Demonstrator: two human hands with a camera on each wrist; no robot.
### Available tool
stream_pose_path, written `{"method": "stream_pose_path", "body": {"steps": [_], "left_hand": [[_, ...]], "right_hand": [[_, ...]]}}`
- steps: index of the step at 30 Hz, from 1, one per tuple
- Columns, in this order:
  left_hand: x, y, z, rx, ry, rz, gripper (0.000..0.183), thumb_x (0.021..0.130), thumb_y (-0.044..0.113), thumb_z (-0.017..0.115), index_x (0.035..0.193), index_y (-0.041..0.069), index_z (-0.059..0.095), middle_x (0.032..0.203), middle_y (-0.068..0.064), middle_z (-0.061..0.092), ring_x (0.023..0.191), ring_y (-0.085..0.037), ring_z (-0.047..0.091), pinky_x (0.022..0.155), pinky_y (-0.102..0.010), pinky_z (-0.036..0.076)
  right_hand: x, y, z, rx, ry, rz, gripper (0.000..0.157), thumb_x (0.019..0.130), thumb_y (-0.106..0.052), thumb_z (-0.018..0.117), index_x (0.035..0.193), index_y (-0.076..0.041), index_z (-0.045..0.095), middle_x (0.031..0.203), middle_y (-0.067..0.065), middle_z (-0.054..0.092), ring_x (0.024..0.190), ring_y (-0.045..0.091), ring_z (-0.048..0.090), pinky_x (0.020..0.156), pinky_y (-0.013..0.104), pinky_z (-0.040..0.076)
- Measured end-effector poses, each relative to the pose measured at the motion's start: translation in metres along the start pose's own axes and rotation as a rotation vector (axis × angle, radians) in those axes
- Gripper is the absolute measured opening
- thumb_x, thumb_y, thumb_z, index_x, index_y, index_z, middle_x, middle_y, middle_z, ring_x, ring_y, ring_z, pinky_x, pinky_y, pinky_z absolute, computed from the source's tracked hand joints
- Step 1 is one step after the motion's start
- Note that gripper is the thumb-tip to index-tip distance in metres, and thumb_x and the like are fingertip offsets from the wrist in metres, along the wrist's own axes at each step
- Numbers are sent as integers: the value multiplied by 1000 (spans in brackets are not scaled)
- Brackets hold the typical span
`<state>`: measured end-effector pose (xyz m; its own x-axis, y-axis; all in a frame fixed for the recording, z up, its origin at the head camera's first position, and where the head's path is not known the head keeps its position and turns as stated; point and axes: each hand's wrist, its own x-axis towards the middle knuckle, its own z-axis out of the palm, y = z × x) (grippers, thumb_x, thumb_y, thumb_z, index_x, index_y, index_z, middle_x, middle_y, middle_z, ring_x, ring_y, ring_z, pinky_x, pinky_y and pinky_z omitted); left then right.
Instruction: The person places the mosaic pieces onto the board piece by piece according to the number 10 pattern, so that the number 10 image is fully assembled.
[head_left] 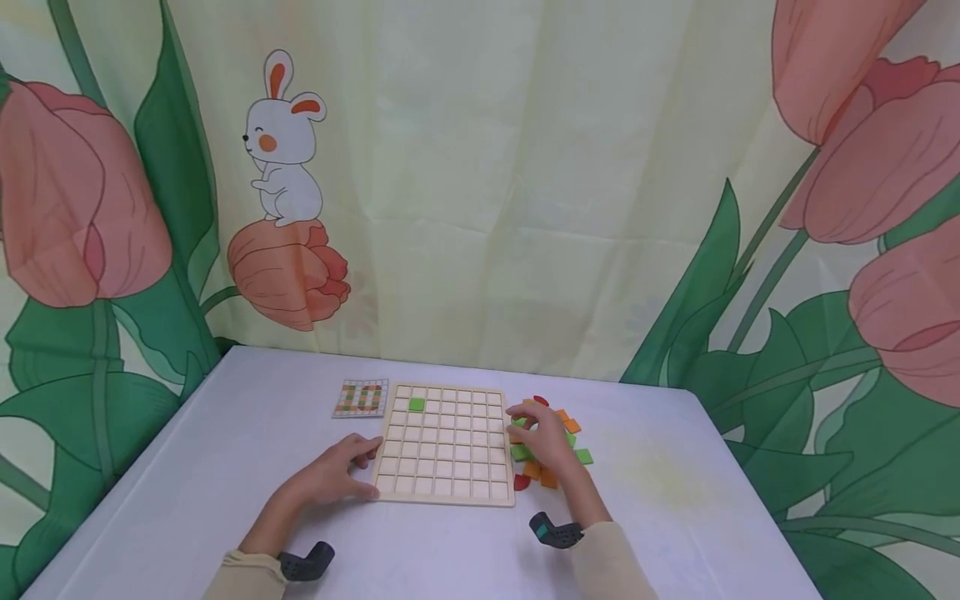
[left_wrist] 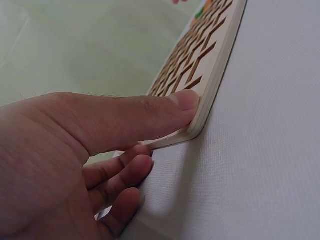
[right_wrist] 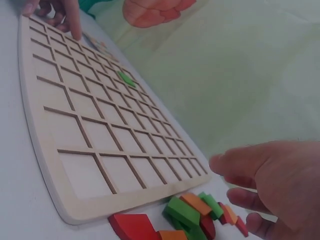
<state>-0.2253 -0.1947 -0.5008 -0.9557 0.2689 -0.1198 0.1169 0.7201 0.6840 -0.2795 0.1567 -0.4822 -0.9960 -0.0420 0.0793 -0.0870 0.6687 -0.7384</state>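
Observation:
A pale wooden grid board (head_left: 448,503) lies flat, with one green square tile (head_left: 416,405) in a cell near its upper left. My left hand (head_left: 335,473) is at the board's left edge. In the left wrist view its straight thumb (left_wrist: 145,114) presses the near corner, while the other fingers bend beside the edge. Over a loose pile of tiles at the board's right side hovers my right hand (head_left: 549,437). Its thumb and fingers are apart, and no tile shows between them. Green (right_wrist: 182,211), orange and red (right_wrist: 132,226) pieces lie below it.
A small pattern card (head_left: 361,398) with coloured squares lies beyond the left hand, beside the board. The white table (head_left: 660,517) ends at a printed curtain (head_left: 480,208) with tulips and a rabbit. Each wrist wears a black camera mount (head_left: 555,531).

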Motion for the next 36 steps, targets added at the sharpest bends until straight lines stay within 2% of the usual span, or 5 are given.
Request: {"method": "stream_pose_path", "body": {"steps": [7, 18, 30, 36], "left_hand": [[0, 1, 0, 8, 4, 0, 89, 64, 21, 89, 142, 6, 48, 100, 3, 50, 92, -13, 45, 77, -27, 38], [0, 0, 1, -5, 0, 5, 89, 64, 20, 88, 142, 5, 48, 100, 3, 50, 92, -13, 45, 79, -27, 38], [-1, 1, 2, -5, 13, -3, 89, 64, 20, 89, 141, 5, 49, 99, 4, 50, 92, -13, 45, 79, -28, 37], [-1, 2, 2, -1, 21, -3, 89, 63, 21, 89, 141, 5, 49, 99, 4, 50, 92, -12, 45, 80, -28, 39]], "right_hand": [[-4, 10, -3, -44, 1, 40, 27, 83, -18, 76, 110, -17, 72, 103, 3, 65, 83, 18, 52, 60, 22, 47], [-5, 17, 4, -119, -31, 114, 27, 84, -13, 75, 111, -13, 73, 101, 6, 61, 84, 18, 51, 65, 24, 49], [2, 14, 7, -268, -32, 103, 33, 81, -21, 78, 112, -11, 73, 101, 6, 61, 88, 17, 52, 70, 26, 52], [2, 17, 3, -267, -45, 60, 33, 80, -18, 79, 111, -11, 73, 100, 4, 63, 89, 17, 54, 74, 29, 54]]}}
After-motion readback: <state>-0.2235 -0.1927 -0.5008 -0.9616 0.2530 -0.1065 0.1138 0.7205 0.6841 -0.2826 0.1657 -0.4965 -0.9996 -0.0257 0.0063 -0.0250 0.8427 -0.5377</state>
